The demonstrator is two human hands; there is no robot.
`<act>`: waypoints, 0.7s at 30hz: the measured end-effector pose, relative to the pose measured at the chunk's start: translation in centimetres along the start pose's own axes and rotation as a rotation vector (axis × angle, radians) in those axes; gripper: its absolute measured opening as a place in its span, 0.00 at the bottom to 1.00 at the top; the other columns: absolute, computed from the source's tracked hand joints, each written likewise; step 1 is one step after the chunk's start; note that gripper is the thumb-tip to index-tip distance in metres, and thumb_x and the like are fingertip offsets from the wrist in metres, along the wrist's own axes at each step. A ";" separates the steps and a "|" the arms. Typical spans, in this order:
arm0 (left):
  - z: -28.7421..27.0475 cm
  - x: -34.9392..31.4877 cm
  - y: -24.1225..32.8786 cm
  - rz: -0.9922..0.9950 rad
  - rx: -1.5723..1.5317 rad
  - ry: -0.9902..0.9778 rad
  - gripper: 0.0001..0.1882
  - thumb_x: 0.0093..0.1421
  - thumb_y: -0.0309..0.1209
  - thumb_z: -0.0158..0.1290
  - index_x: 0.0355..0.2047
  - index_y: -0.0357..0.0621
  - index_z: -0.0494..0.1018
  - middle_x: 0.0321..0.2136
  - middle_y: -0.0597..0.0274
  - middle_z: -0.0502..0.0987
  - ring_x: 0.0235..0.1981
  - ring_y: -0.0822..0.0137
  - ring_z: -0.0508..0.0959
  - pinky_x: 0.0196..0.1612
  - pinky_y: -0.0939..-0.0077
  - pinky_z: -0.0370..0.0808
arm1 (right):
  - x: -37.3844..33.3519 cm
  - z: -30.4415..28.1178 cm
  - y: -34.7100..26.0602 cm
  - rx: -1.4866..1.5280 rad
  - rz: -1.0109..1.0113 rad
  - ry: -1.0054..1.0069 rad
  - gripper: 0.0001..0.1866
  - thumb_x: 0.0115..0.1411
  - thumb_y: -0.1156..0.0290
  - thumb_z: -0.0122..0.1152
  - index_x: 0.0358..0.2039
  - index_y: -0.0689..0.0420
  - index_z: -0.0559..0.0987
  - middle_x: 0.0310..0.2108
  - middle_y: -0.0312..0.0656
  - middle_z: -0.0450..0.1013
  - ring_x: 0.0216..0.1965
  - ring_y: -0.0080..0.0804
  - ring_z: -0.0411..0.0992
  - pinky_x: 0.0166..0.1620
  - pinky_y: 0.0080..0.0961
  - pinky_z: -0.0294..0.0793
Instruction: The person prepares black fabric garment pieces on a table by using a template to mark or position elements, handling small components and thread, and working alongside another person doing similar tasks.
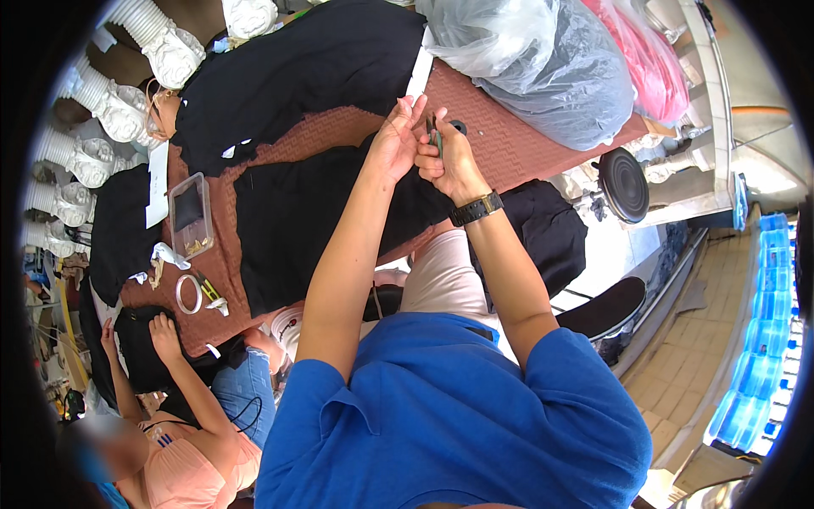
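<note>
**Both hands raised over black cloth, right hand closed on a small dark tool**

Overhead, from the head view, I see my two forearms rise from the blue shirt at the bottom of the frame and meet just above centre. My left hand (394, 140) is held palm toward the other, fingers straight and close together, its fingertips up near the white strip (420, 72) that runs along the edge of the black cloth. My right hand (448, 161) sits touching it, fingers curled shut around a small dark tool with greenish handles (435, 133) that sticks up out of the fist; I cannot tell exactly what kind of tool it is. A dark wristwatch (476, 208) bands the right wrist.

Beneath the hands, black fabric (297, 204) lies spread over a brown patterned table cover (509, 144). At upper right, clear and grey plastic bags (551, 68) are heaped on the table, with a red one behind. Left of centre lies a clear plastic box (190, 216), and below it a white tape ring (188, 294). White carved balusters (119, 110) line the upper left. In the lower left another person in a peach top handles black cloth with both hands (165, 335).
</note>
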State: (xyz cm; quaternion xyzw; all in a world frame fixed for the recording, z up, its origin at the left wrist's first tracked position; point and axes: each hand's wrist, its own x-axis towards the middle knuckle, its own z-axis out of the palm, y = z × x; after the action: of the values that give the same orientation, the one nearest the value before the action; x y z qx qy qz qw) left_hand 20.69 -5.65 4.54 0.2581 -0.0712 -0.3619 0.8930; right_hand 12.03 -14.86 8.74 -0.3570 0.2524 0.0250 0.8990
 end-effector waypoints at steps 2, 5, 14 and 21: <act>-0.1 0.0 -0.1 0.005 0.024 -0.003 0.13 0.68 0.49 0.52 0.45 0.59 0.73 0.50 0.70 0.79 0.32 0.70 0.73 0.38 0.73 0.76 | 0.3 -0.2 0.0 0.003 -0.001 -0.002 0.25 0.73 0.47 0.40 0.25 0.53 0.67 0.17 0.28 0.56 0.12 0.16 0.50 0.13 0.14 0.47; 0.0 -0.1 -0.2 0.004 0.036 -0.003 0.13 0.68 0.49 0.52 0.44 0.59 0.75 0.51 0.69 0.79 0.30 0.72 0.72 0.37 0.73 0.76 | 0.5 -0.2 -0.1 0.004 0.001 0.010 0.26 0.73 0.46 0.40 0.25 0.52 0.67 0.17 0.28 0.56 0.11 0.16 0.50 0.13 0.14 0.47; -0.2 0.0 -0.2 -0.003 0.037 -0.060 0.13 0.68 0.49 0.52 0.45 0.59 0.75 0.52 0.68 0.79 0.30 0.71 0.74 0.37 0.74 0.78 | 0.6 -0.2 -0.4 0.009 0.010 0.002 0.25 0.72 0.46 0.40 0.24 0.51 0.66 0.16 0.28 0.56 0.11 0.16 0.49 0.12 0.14 0.45; -0.1 0.1 -0.2 -0.013 0.044 -0.060 0.13 0.68 0.48 0.52 0.45 0.57 0.72 0.52 0.67 0.78 0.30 0.70 0.75 0.38 0.72 0.80 | 0.7 -0.2 -0.5 0.020 0.013 -0.003 0.24 0.72 0.48 0.40 0.24 0.50 0.65 0.17 0.29 0.56 0.11 0.16 0.49 0.12 0.15 0.45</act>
State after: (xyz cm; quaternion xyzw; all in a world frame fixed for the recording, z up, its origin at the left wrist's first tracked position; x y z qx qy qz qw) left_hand 20.71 -5.81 4.34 0.2669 -0.1043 -0.3735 0.8823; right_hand 12.66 -15.50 8.61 -0.3462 0.2534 0.0287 0.9028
